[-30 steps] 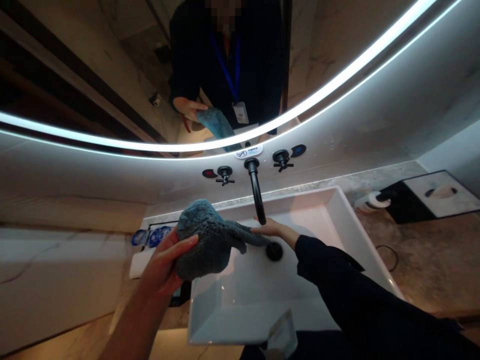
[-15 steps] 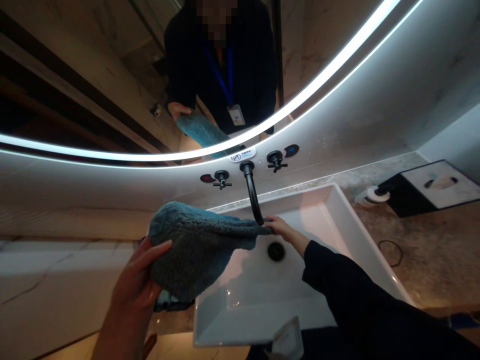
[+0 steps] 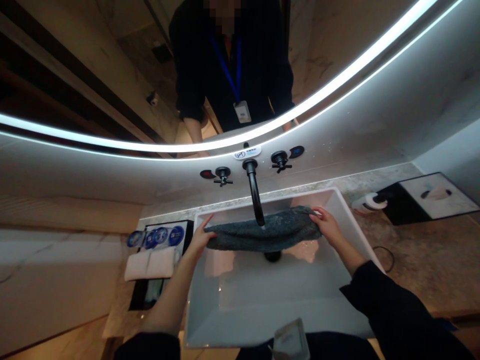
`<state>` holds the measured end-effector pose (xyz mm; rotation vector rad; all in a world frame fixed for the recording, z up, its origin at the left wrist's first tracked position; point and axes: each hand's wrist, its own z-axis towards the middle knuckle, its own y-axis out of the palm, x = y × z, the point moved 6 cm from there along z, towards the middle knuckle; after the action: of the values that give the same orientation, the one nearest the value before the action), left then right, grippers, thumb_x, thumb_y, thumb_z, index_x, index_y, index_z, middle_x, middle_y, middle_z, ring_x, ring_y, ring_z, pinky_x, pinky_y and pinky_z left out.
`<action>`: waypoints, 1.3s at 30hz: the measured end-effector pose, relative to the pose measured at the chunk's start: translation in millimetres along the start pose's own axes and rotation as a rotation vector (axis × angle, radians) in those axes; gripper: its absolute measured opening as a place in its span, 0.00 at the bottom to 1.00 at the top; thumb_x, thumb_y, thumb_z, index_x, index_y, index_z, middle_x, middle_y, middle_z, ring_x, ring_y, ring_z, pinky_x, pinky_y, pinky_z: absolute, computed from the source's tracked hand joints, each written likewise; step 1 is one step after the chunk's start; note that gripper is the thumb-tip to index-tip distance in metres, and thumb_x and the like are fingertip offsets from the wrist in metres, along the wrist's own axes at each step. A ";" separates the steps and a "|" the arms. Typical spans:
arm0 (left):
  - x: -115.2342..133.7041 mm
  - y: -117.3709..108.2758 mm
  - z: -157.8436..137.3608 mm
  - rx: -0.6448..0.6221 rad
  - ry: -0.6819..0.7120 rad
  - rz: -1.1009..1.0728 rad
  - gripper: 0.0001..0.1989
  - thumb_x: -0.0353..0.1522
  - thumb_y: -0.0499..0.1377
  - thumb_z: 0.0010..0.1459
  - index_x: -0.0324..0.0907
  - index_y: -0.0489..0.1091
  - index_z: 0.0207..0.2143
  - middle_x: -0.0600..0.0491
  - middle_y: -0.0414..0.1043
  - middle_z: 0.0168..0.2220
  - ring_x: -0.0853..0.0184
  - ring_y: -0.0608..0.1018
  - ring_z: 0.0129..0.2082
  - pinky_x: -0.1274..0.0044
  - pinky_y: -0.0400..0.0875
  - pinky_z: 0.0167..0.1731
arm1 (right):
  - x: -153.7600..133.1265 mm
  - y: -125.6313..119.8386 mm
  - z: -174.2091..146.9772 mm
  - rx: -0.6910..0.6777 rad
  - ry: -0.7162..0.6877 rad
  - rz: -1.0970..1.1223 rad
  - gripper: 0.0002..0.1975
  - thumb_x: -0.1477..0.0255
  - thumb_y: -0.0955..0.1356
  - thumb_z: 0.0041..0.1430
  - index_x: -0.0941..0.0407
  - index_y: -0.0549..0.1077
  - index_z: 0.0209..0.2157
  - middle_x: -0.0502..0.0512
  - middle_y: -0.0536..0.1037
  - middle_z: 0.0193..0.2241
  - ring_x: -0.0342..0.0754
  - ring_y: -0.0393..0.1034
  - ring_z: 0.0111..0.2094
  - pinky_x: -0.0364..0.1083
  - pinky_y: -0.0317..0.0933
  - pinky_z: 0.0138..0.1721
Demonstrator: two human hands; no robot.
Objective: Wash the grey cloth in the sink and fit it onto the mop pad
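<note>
1. The blue-grey cloth (image 3: 262, 232) is between the two hands, over the basin (image 3: 262, 297), with its middle under the outlet of the black spout (image 3: 254, 192). I cannot tell whether water is running or whether spout and cloth touch.
2. To wet or rinse it well, I would hold both ends with even tension, leave a slight trough along the middle, and shift it sideways so every part passes beneath the outlet.
3. Its long axis runs from hand to hand, the right end lying slightly nearer the wall; a lengthwise fold follows that line.
4. The left hand (image 3: 201, 239) pinches one end, index finger raised off it; the right hand (image 3: 328, 226) grips the other between thumb and fingers.
5. Between the hands, on their near side, the drain (image 3: 273, 256) is partly covered from view. White towels (image 3: 150, 264) lie left of the left hand.
</note>
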<state>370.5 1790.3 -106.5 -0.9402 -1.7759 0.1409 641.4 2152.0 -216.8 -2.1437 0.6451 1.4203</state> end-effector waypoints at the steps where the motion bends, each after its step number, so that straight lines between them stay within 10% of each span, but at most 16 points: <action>1: -5.2 6.7 9.3 0.036 0.040 0.148 0.37 0.23 0.60 0.40 0.41 0.65 0.58 0.56 0.75 0.27 0.68 0.76 0.25 0.78 0.70 0.29 | 5.7 -6.0 0.1 0.027 0.013 -0.068 0.16 0.63 0.66 0.47 0.53 0.71 0.39 0.51 0.77 0.26 0.52 0.72 0.30 0.50 0.64 0.33; 7: -25.9 43.0 23.8 0.218 0.193 0.396 0.26 0.27 0.56 0.50 0.39 0.67 0.54 0.42 0.72 0.51 0.53 0.70 0.55 0.63 0.62 0.57 | 22.7 -15.9 -1.6 0.113 0.029 -0.475 0.14 0.73 0.64 0.49 0.52 0.74 0.39 0.57 0.79 0.36 0.55 0.73 0.39 0.54 0.64 0.44; 15: -45.5 116.7 -8.0 0.037 0.394 0.538 0.24 0.23 0.53 0.52 0.39 0.69 0.52 0.43 0.67 0.58 0.56 0.67 0.60 0.62 0.59 0.61 | -1.1 46.1 -15.4 0.027 -0.270 -1.036 0.26 0.72 0.64 0.59 0.53 0.62 0.60 0.66 0.64 0.58 0.62 0.59 0.55 0.57 0.56 0.53; 21: -67.2 131.0 -16.4 -0.116 0.378 0.729 0.28 0.24 0.52 0.56 0.39 0.61 0.60 0.42 0.51 0.67 0.50 0.58 0.65 0.55 0.58 0.59 | -17.6 60.7 -4.0 -0.099 -0.231 -1.379 0.16 0.64 0.67 0.59 0.51 0.73 0.49 0.63 0.73 0.41 0.60 0.65 0.45 0.53 0.57 0.42; 27: -19.9 151.7 -10.2 -0.106 0.472 0.533 0.21 0.27 0.49 0.61 0.36 0.66 0.56 0.39 0.66 0.59 0.54 0.64 0.61 0.60 0.57 0.61 | -33.4 106.1 -8.0 -0.230 -0.322 -1.111 0.24 0.71 0.71 0.53 0.53 0.69 0.53 0.65 0.71 0.48 0.62 0.60 0.51 0.56 0.52 0.50; 31: 10.6 185.8 -8.8 -0.212 0.578 0.445 0.22 0.26 0.49 0.60 0.41 0.64 0.57 0.46 0.68 0.58 0.61 0.68 0.58 0.66 0.62 0.59 | -28.2 126.5 -12.2 -0.259 -0.259 -0.955 0.10 0.78 0.70 0.51 0.54 0.76 0.37 0.60 0.75 0.37 0.59 0.64 0.46 0.57 0.53 0.49; 36: 16.0 216.0 -15.7 -0.432 0.629 0.330 0.29 0.39 0.59 0.58 0.44 0.59 0.61 0.46 0.66 0.59 0.57 0.68 0.59 0.62 0.60 0.60 | -65.3 104.7 -13.2 -0.267 -0.271 -0.650 0.05 0.68 0.67 0.58 0.54 0.73 0.30 0.52 0.74 0.31 0.49 0.69 0.37 0.49 0.63 0.42; 39: 4.5 222.6 -15.3 -0.446 0.545 0.474 0.25 0.42 0.59 0.58 0.47 0.64 0.57 0.47 0.69 0.56 0.55 0.69 0.57 0.52 0.50 0.62 | -120.8 60.9 -10.3 -0.135 -0.260 -0.094 0.13 0.58 0.63 0.62 0.52 0.70 0.32 0.46 0.70 0.25 0.44 0.67 0.28 0.46 0.66 0.35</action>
<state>499.6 1939.9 -210.1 -1.5447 -1.0732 -0.2069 568.6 2112.8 -109.2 -2.0098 0.3556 1.6945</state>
